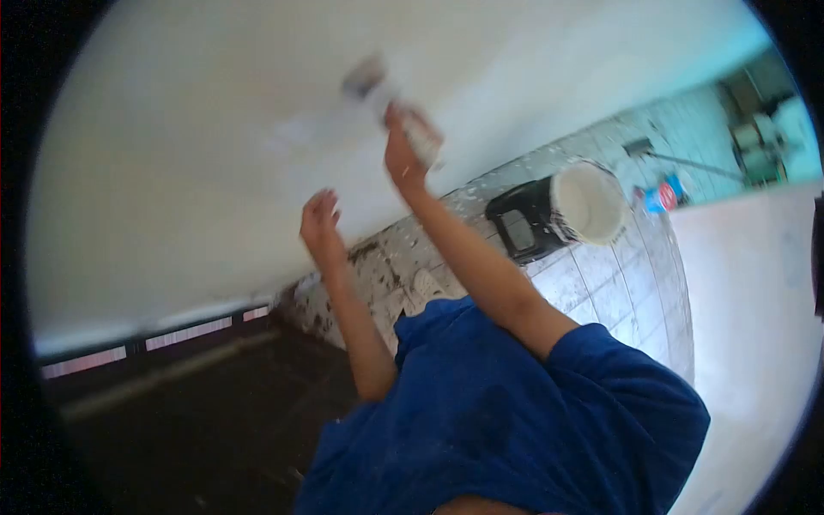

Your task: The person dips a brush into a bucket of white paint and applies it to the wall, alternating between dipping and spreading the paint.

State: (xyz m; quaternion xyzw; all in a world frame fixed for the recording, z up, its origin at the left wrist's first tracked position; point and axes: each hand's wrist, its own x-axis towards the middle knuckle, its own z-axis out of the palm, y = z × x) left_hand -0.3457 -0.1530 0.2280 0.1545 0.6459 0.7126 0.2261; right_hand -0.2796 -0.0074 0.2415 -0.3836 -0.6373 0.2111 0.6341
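Observation:
My right hand [410, 146] is closed around the handle of a paintbrush, raised in front of the white wall [215, 154]. The brush head [365, 77] is smeared by motion and overlaps the wall in this view. Lower and to the left, my left hand [321, 227] is up near the same wall with its fingers loosely bent and nothing in them. Past my right forearm, a white paint bucket [620, 206] with drips down its side stands against a black container [519, 227].
Paint spatters mark the tiled floor [601, 270] along the wall's foot. A long-handled scraper-like tool [687, 163] and a blue-and-red can [663, 197] lie beyond the bucket. At lower left is a dark area [215, 412] beside a dark-framed strip; another pale wall [747, 300] rises at right.

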